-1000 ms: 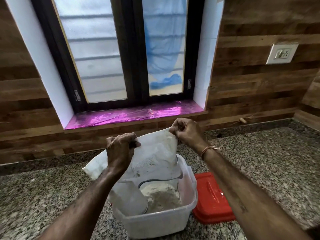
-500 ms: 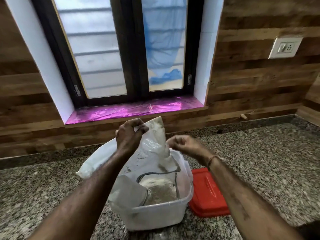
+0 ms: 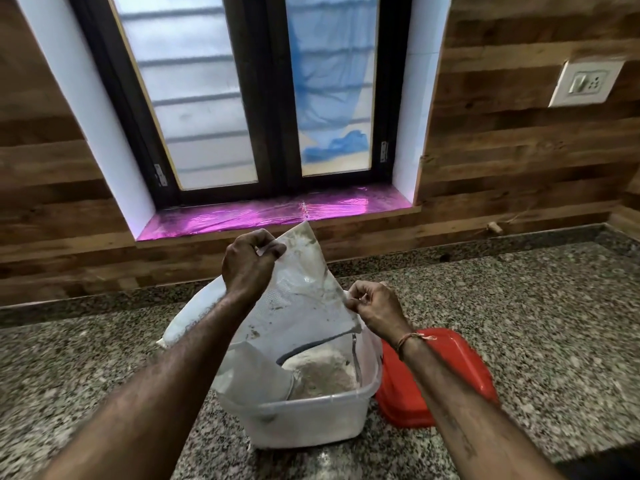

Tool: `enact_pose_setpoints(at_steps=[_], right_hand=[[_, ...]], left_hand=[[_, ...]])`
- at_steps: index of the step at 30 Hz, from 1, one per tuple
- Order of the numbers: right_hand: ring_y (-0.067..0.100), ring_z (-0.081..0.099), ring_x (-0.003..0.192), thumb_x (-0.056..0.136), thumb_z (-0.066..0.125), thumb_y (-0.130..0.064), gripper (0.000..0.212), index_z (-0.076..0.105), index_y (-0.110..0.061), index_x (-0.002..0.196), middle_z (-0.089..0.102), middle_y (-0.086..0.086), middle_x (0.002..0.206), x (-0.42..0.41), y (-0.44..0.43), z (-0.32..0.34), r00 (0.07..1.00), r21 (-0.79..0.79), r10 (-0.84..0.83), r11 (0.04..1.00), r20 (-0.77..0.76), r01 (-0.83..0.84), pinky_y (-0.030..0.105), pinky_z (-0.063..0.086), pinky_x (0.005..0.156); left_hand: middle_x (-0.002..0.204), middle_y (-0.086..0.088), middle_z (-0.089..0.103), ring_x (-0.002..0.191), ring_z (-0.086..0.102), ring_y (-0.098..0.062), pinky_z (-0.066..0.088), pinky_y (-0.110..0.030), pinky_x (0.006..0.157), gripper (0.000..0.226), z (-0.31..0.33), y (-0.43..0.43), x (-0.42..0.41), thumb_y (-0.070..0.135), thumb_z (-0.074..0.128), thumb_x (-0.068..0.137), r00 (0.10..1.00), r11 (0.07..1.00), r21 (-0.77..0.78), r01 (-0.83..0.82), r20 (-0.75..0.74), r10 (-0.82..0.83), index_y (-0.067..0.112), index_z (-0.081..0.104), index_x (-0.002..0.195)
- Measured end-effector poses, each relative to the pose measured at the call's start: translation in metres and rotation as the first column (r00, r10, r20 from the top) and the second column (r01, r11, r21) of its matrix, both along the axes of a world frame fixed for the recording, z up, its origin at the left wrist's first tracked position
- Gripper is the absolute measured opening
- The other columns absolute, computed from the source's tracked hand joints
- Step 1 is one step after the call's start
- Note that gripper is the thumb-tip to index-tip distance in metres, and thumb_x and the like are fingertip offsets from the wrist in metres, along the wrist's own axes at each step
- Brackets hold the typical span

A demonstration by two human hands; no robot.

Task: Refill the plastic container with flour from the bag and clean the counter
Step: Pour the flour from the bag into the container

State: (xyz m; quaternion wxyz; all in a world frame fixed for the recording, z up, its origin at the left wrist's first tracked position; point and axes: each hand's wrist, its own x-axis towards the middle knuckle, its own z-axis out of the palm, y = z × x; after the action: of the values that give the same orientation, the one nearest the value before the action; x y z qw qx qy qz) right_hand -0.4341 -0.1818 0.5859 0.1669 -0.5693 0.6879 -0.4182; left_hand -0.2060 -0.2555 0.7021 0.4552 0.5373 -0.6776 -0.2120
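At the near edge of the speckled grey granite table (image 3: 104, 368), a translucent white rectangular plastic container (image 3: 311, 424) is sitting with a mound of pale, powdery flour (image 3: 322, 372) showing inside it, so the refilling is looking well under way, though the container is not looking full. Just beside it on the right, touching or nearly so, a glossy red plastic lid (image 3: 450, 372) is lying flat, so closing up is not yet done, and neither is the wiping; a faint dusting is showing on the table in front of the container. Above the container, a thin, crinkly, flour-smeared clear plastic bag (image 3: 301, 299) is hanging limp and mostly slack, its mouth hanging down into the container. The left hand (image 3: 247, 265) is pinching the bag's upper corner with its fingers closed tight on the film; the right hand (image 3: 375, 308) is gripping the bag's right edge lower down, fingers likewise curled shut on it. Farther back, a shiny magenta foil-covered window sill (image 3: 242, 216) is running below frosted panes, set in a plank-patterned wooden wall (image 3: 519, 150).
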Motion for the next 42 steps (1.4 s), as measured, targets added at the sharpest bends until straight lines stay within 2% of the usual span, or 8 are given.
enact_pose_setpoints(at_steps=[6, 10, 19, 26, 32, 36, 39, 42], right_hand=[[0.008, 0.066, 0.093, 0.091, 0.074, -0.033, 0.023, 0.070, -0.020, 0.110, 0.073, 0.010, 0.105, 0.017, 0.002, 0.020, 0.871, -0.093, 0.233, 0.972, 0.433, -0.214, 0.030, 0.056, 0.085], [0.012, 0.064, 0.083, 0.089, 0.075, -0.016, 0.011, 0.067, -0.009, 0.087, 0.070, 0.003, 0.086, 0.023, -0.003, 0.043, 0.740, -0.216, 0.303, 0.952, 0.601, -0.215, 0.029, 0.054, 0.079], [0.027, 0.071, 0.093, 0.089, 0.076, -0.023, 0.032, 0.065, 0.000, 0.108, 0.072, 0.025, 0.106, 0.028, -0.007, 0.061, 0.720, -0.256, 0.392, 0.920, 0.572, -0.297, 0.043, 0.058, 0.084], [0.014, 0.058, 0.072, 0.091, 0.072, -0.009, 0.007, 0.067, -0.006, 0.087, 0.065, 0.011, 0.079, 0.025, -0.014, 0.067, 0.771, -0.297, 0.303, 0.942, 0.559, -0.155, 0.026, 0.051, 0.061], [0.011, 0.069, 0.104, 0.094, 0.069, -0.020, 0.026, 0.071, -0.023, 0.119, 0.073, 0.000, 0.115, 0.034, -0.019, 0.080, 0.875, -0.306, 0.256, 0.943, 0.411, -0.132, 0.036, 0.059, 0.086], [0.012, 0.044, 0.140, 0.091, 0.059, -0.062, 0.075, 0.031, -0.036, 0.155, 0.042, -0.002, 0.157, 0.039, -0.009, 0.067, 0.942, -0.254, 0.151, 0.964, 0.300, -0.074, 0.038, 0.043, 0.111], [0.011, 0.051, 0.136, 0.090, 0.047, -0.073, 0.070, 0.054, -0.029, 0.145, 0.054, -0.001, 0.148, 0.041, -0.002, 0.068, 0.857, -0.242, 0.315, 0.942, 0.407, -0.232, 0.049, 0.043, 0.114], [0.012, 0.017, 0.155, 0.094, 0.048, -0.066, 0.073, 0.036, -0.029, 0.156, 0.015, 0.004, 0.170, 0.042, -0.003, 0.072, 0.976, -0.273, 0.055, 0.962, 0.209, 0.004, 0.045, 0.024, 0.125]], left_hand=[[0.074, 0.020, 0.065, 0.083, 0.060, -0.002, 0.039, -0.037, 0.086, 0.013, -0.001, 0.010, -0.006, 0.035, 0.077, 0.085, 0.974, 0.979, -0.166, 0.121, 0.209, -0.085, 0.025, 0.073, 0.078], [0.069, 0.021, 0.062, 0.080, 0.059, 0.000, 0.025, -0.032, 0.081, 0.013, -0.004, 0.017, -0.017, 0.031, 0.076, 0.086, 0.945, 0.960, -0.213, 0.179, 0.309, -0.107, 0.022, 0.071, 0.077], [0.070, 0.015, 0.063, 0.078, 0.057, -0.006, 0.027, -0.033, 0.080, 0.011, -0.003, 0.021, -0.023, 0.027, 0.071, 0.087, 0.928, 0.958, -0.196, 0.208, 0.350, -0.130, 0.025, 0.068, 0.077], [0.071, 0.019, 0.064, 0.084, 0.066, -0.016, 0.049, -0.041, 0.085, 0.012, -0.010, 0.016, -0.018, 0.037, 0.067, 0.091, 0.948, 0.982, -0.081, 0.173, 0.286, -0.143, 0.029, 0.070, 0.083], [0.065, 0.011, 0.063, 0.077, 0.066, -0.017, 0.051, -0.041, 0.078, 0.027, -0.005, 0.017, -0.028, 0.051, 0.068, 0.088, 0.982, 0.992, -0.100, 0.079, 0.178, -0.060, 0.028, 0.068, 0.072], [0.068, 0.012, 0.066, 0.079, 0.068, -0.019, 0.054, -0.048, 0.083, 0.027, -0.001, 0.016, -0.027, 0.049, 0.068, 0.088, 0.991, 0.995, -0.101, 0.011, 0.132, 0.003, 0.026, 0.075, 0.077], [0.072, 0.010, 0.070, 0.080, 0.068, -0.018, 0.055, -0.050, 0.084, 0.025, -0.002, 0.018, -0.027, 0.047, 0.070, 0.088, 0.994, 0.994, -0.110, -0.009, 0.110, 0.022, 0.025, 0.077, 0.079], [0.075, 0.011, 0.072, 0.082, 0.069, -0.016, 0.055, -0.050, 0.085, 0.021, -0.005, 0.019, -0.029, 0.043, 0.072, 0.089, 0.993, 0.994, -0.108, 0.006, 0.115, 0.007, 0.025, 0.078, 0.081]])
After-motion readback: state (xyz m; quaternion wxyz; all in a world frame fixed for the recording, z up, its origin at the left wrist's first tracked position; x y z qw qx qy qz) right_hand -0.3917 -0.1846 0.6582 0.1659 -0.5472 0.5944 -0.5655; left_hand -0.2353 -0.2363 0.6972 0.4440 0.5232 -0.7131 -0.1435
